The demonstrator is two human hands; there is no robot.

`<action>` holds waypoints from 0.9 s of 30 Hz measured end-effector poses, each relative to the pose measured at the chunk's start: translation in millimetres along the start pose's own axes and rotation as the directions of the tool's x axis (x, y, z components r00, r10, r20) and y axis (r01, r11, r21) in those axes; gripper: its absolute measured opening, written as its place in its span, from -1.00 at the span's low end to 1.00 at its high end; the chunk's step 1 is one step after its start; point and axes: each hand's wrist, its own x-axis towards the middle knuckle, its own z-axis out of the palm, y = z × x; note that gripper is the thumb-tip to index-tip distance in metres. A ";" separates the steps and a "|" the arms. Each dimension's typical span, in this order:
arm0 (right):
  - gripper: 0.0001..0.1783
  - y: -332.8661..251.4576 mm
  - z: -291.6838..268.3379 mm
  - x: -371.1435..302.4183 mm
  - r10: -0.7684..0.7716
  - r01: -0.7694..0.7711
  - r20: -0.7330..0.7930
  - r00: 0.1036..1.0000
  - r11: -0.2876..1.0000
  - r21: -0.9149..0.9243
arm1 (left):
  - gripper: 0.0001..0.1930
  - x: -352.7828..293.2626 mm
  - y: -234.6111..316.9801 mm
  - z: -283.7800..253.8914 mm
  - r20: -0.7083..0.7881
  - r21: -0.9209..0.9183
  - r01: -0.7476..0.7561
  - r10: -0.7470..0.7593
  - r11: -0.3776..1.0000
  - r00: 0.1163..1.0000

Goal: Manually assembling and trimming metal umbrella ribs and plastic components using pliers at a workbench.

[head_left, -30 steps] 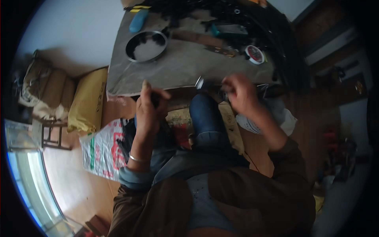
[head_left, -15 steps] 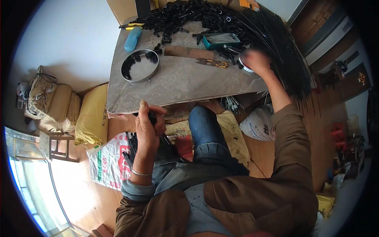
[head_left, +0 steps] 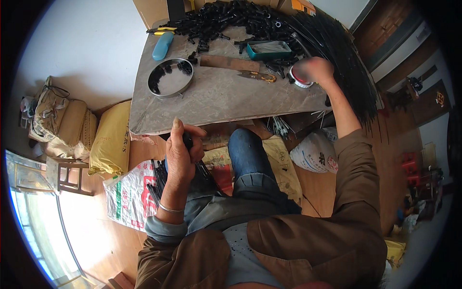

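Note:
My left hand (head_left: 183,144) is raised above my lap, thumb up and fingers curled round a black tubular piece (head_left: 187,139); most of the piece is hidden in the palm. Thin black rods (head_left: 204,171) show just below that hand. On the right of the table, my right hand (head_left: 317,71) is over a small round white tub (head_left: 301,83) with red inside it. A blur covers its fingers. From them a slim grey stick-like tool (head_left: 302,45) sticks out up and to the left; its working end is hidden.
On the table (head_left: 221,101) are a round metal dish (head_left: 189,85) with small black parts, snips (head_left: 257,76), a flat brown strip (head_left: 228,63), a green tray (head_left: 269,56) and a blue case (head_left: 162,46). Black fittings (head_left: 226,19) heap at the back; long black rods (head_left: 346,62) lie right.
My right hand has shifted slightly right, showing more of the tub. The grey tool has swung from pointing left to pointing up and left. My left hand keeps its grip.

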 end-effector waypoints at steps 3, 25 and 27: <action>-0.64 -10.0 -3.8 -5.7 0.042 -0.049 -0.084 0.996 0.995 -0.083 | -0.37 -1.0 -1.0 -3.9 0.019 -0.023 -0.008 0.008 1.000 1.000; -0.75 -158.9 50.7 -158.1 -0.307 -0.536 0.519 0.798 0.031 0.843 | -0.57 -8.6 -17.1 5.0 0.163 -0.076 -0.262 0.271 0.962 0.949; -0.75 -192.7 72.3 -192.3 -0.362 -0.486 0.469 0.806 0.048 0.873 | -0.51 -11.3 -17.8 2.4 0.152 -0.002 -0.318 0.315 0.948 0.937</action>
